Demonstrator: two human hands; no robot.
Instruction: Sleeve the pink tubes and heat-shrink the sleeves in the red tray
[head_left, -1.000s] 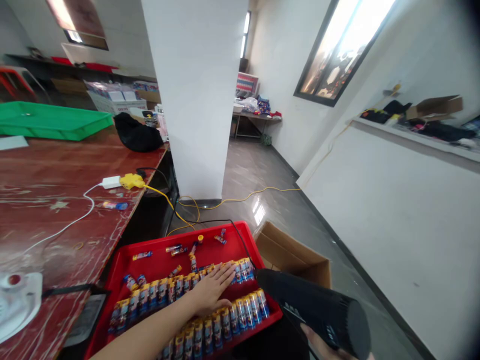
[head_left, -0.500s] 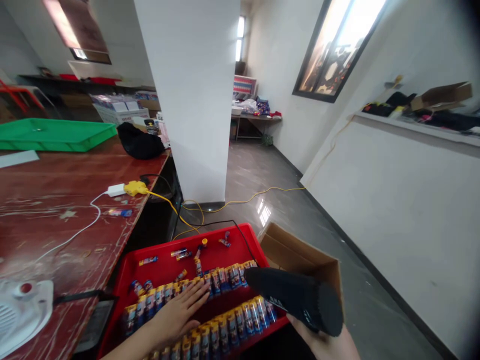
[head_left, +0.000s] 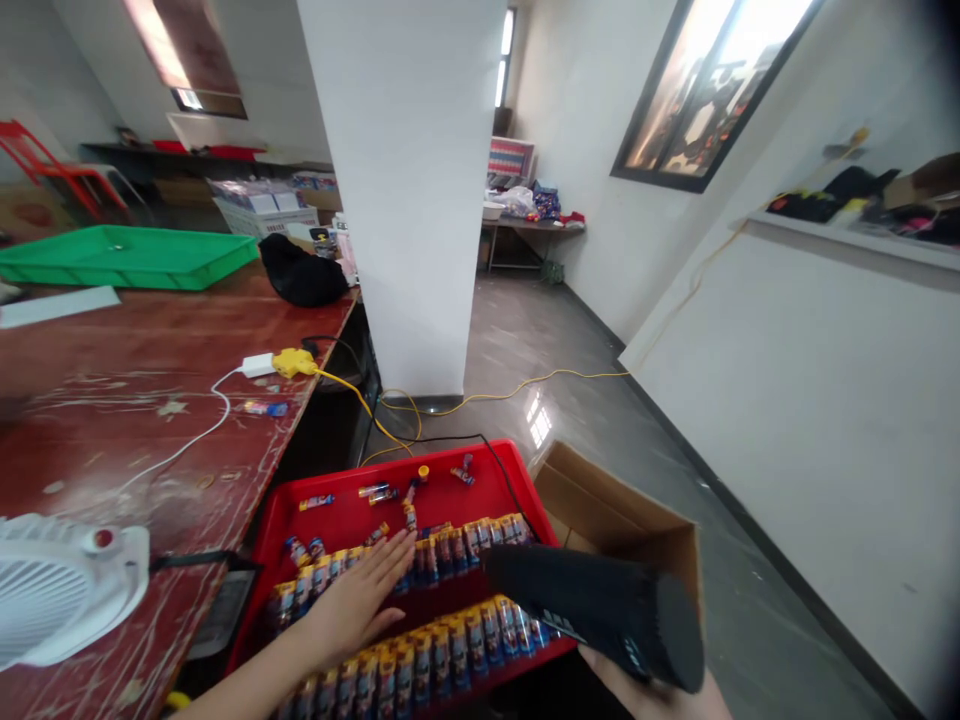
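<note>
A red tray (head_left: 360, 465) holds two long rows of small tubes with yellow caps and blue ends (head_left: 450, 650), plus several loose ones near its far side. My left hand (head_left: 360, 600) lies flat, fingers stretched, on the far row near its middle. At the tray's right side my right hand (head_left: 645, 690) grips a black hair-dryer-like device (head_left: 592, 600) from below. The device's narrow end points left over the far row. Its handle is mostly hidden, and a black cord runs across the tray.
An open cardboard box (head_left: 615, 495) stands right of the tray. On the red table (head_left: 180, 350) at left are a white fan (head_left: 67, 590), a yellow plug connector (head_left: 294, 362), a green tray (head_left: 127, 258) and a black cloth item. A white pillar (head_left: 409, 200) rises beyond.
The whole view has shifted, so the scene sits slightly further right. My left hand remains flat on the far row, and my right hand still holds the black device over the tray.
</note>
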